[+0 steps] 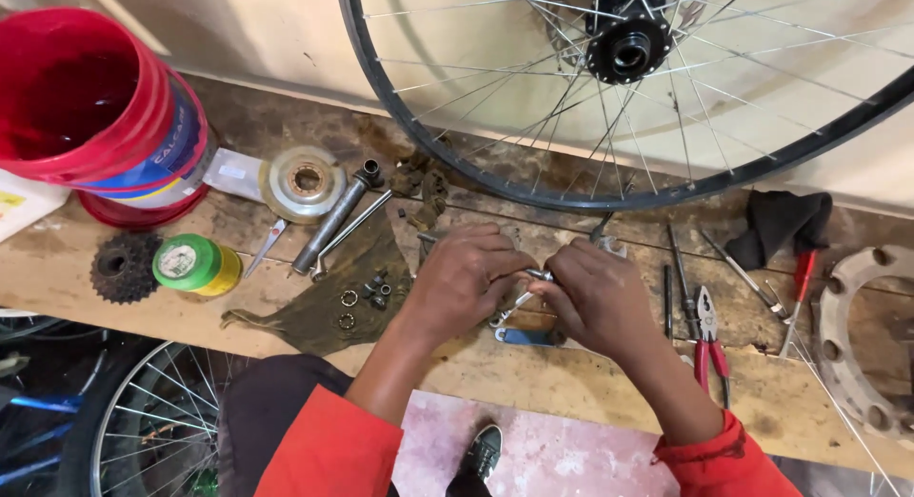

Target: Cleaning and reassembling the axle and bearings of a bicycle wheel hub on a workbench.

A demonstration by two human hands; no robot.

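My left hand and my right hand meet over the wooden bench, both gripping a small shiny metal part between the fingertips. A slim metal wrench pokes out below the hands, and a blue-handled tool lies on the bench beneath them. What exactly the metal part is stays hidden by my fingers. Both sleeves are red-orange.
A spoked bicycle wheel leans on the wall behind. A red bucket, a sprocket, a green tin, a metal disc, a greasy rag with nuts, red pliers, screwdrivers and a black cloth lie around.
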